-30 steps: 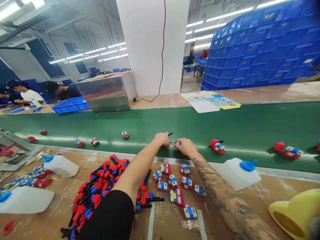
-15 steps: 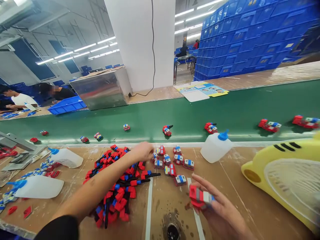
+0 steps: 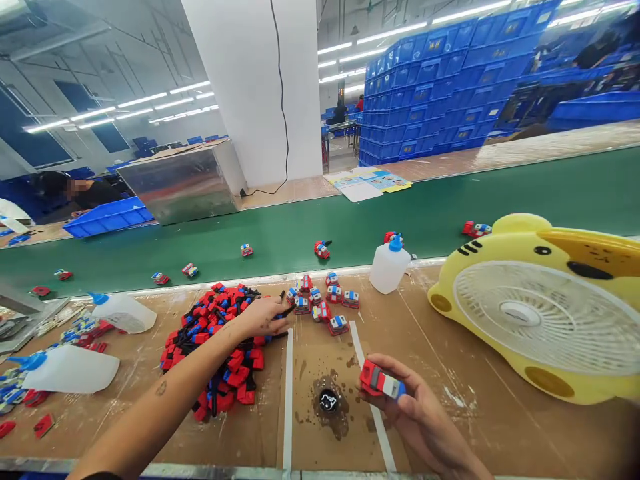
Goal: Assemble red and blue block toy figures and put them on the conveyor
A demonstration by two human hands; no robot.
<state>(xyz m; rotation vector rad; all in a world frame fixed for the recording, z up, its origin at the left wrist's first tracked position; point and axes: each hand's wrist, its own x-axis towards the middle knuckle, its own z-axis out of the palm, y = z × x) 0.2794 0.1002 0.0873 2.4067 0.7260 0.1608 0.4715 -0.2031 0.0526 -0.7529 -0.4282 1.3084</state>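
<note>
Right hand (image 3: pixel 423 408): fingers grip toy car (image 3: pixel 383 380) beside black cup (image 3: pixel 329 400); left hand (image 3: pixel 265 317): fingers at edge of parts pile (image 3: pixel 213 313), grip indeterminate from here; rod-fitted car (image 3: pixel 321 251) on belt (image 3: pixel 280 240) appears complete, car cluster (image 3: pixel 321 312) pending

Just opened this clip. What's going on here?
A person's right hand holds a small, boxy red, grey, white and blue plastic toy piece. The left hand is at the right edge of a heap of red, blue and black plastic parts; whether it grips one is unclear. Close by lie clustered small red, white and blue toy vehicles. A small round dark container sits between two white tape strips.
</note>
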